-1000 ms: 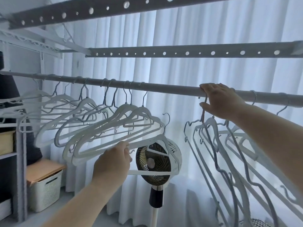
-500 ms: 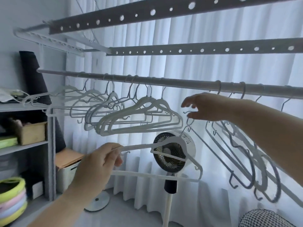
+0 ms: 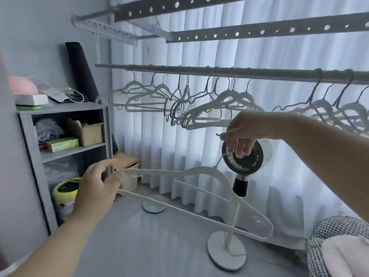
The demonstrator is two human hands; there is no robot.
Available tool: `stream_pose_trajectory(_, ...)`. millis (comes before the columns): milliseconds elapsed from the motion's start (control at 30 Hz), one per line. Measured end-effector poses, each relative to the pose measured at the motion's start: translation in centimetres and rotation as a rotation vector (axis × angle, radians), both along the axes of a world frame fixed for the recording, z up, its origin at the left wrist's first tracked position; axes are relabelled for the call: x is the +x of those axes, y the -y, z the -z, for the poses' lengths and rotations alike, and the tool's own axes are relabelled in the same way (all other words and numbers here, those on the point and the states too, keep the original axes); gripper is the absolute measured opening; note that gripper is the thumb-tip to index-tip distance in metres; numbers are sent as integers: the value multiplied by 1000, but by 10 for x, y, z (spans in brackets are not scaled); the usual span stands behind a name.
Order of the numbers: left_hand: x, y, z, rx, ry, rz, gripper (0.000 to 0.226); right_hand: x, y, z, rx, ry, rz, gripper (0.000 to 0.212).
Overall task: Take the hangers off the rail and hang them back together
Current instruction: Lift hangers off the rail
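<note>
A white hanger [image 3: 201,176] is off the rail and hangs low in front of me, tilted down to the right. My left hand [image 3: 97,186] pinches its left shoulder end. My right hand [image 3: 245,130] grips its metal hook from above. Behind them the grey rail [image 3: 219,70] runs across the view. Several white hangers [image 3: 209,108] hang bunched on it at the middle and left. Another group of hangers [image 3: 335,108] hangs on the rail at the right, behind my right forearm.
A standing fan [image 3: 257,156] on a round base is behind the held hanger. A grey shelf unit [image 3: 67,108] with boxes stands at the left, a lidded bin [image 3: 129,178] beside it. White curtains fill the back. A checked cushion [image 3: 335,232] lies at lower right.
My right hand left the rail and came down onto the hook of the loose hanger. My left hand lowered that hanger away from the bunch. The view turned left and down.
</note>
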State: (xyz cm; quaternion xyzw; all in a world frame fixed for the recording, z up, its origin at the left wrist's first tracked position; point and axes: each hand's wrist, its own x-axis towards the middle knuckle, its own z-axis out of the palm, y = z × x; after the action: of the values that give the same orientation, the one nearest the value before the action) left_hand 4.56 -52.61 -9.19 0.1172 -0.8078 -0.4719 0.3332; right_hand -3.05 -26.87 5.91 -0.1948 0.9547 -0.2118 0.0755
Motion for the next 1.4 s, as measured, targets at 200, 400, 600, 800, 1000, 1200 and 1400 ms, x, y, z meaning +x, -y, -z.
stream_pose_trajectory(200, 29, -11, 15, -93, 28, 57, 14, 39, 32, 22, -127, 2, 138, 37)
stream_pose_trajectory(400, 49, -45, 15, -130, 307, 565, 6, 54, 55, 31, -516, 76, 222, 34)
stream_pose_trajectory(600, 56, -68, 17, -98, 506, 732, 81, 52, 67, 38, -768, 117, 282, 29)
stream_pose_trajectory(800, 48, -79, 20, -135, 396, 649, 34, 47, 51, 36, -813, 88, 346, 30)
stream_pose_trajectory(1000, 19, -82, 3, -132, 397, 663, 30, 31, 17, 21, -675, 31, 358, 25)
stream_pose_trajectory(1200, -27, -108, -19, -161, 434, 665, 33, -1, -39, -4, -539, -185, 427, 12)
stream_pose_trajectory(1400, -80, -150, -47, -120, 410, 685, 36, -41, -107, -37, -268, -552, 530, 24)
